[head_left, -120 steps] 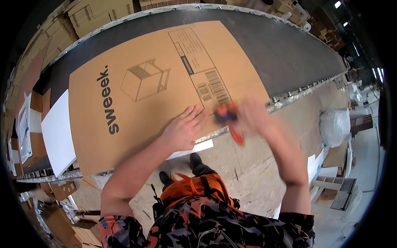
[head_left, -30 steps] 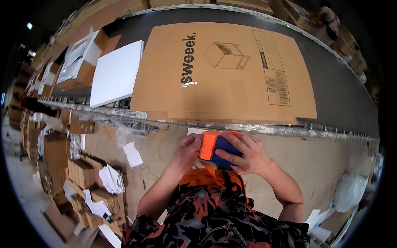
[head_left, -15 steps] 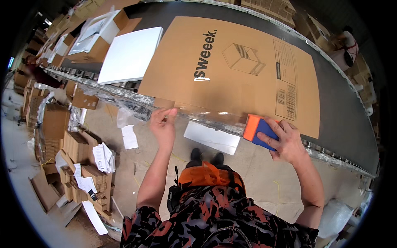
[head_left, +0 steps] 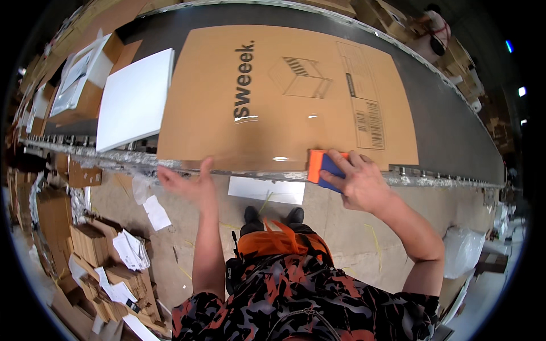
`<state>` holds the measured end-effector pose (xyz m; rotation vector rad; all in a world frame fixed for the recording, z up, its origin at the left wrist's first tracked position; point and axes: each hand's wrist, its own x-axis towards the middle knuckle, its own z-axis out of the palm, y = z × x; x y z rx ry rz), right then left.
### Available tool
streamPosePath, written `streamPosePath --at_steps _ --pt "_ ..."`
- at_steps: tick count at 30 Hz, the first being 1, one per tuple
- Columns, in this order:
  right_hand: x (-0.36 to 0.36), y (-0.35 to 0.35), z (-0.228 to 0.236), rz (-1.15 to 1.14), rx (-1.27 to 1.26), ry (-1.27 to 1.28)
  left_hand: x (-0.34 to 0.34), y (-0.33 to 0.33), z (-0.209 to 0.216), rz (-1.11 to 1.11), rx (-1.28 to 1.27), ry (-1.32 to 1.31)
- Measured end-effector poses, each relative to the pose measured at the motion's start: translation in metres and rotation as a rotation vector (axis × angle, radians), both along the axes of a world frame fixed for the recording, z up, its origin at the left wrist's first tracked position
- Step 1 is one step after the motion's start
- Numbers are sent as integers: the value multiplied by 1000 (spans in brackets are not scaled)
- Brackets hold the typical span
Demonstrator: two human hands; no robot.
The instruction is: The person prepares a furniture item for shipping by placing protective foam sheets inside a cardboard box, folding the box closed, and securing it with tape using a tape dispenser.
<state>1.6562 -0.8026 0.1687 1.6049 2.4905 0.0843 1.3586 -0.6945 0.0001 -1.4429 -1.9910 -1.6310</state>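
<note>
A large flat brown cardboard box [head_left: 222, 96] with black print and a line drawing lies on the dark conveyor. Along its near edge runs a shiny strip of clear tape [head_left: 267, 161]. My right hand [head_left: 362, 182] grips an orange and blue tape dispenser [head_left: 331, 177], pressed at the box's near edge, right of the middle. At the near left corner of the box is my left hand [head_left: 190, 184], slightly blurred, fingers apart with nothing seen in them. Whether it touches the box I cannot tell.
White flat boards [head_left: 136, 99] lie left of the box, with an open carton [head_left: 85, 85] beyond them. The conveyor's metal rail [head_left: 421, 178] runs along the near side. Stacked cardboard [head_left: 119, 267] stands on the floor at left. Another person [head_left: 435, 34] is at the far right.
My left hand has opened from a pinch and moved left to the box corner. My right hand still holds the dispenser at the near edge. The whole view has shifted.
</note>
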Motion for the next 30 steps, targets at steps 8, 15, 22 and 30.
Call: streamPosePath --at_steps 8,15,22,30 --pt "-1 5 -14 77 19 -142 82 -12 -1 -526 -190 731" --pt "120 -34 1 -30 -309 -184 81 0 -8 -512 -47 751" --pt "255 -107 -25 -137 -79 -96 187 -41 39 -905 -324 857" --pt "203 -77 -43 -96 -290 -204 359 -88 52 -1112 -395 1005"
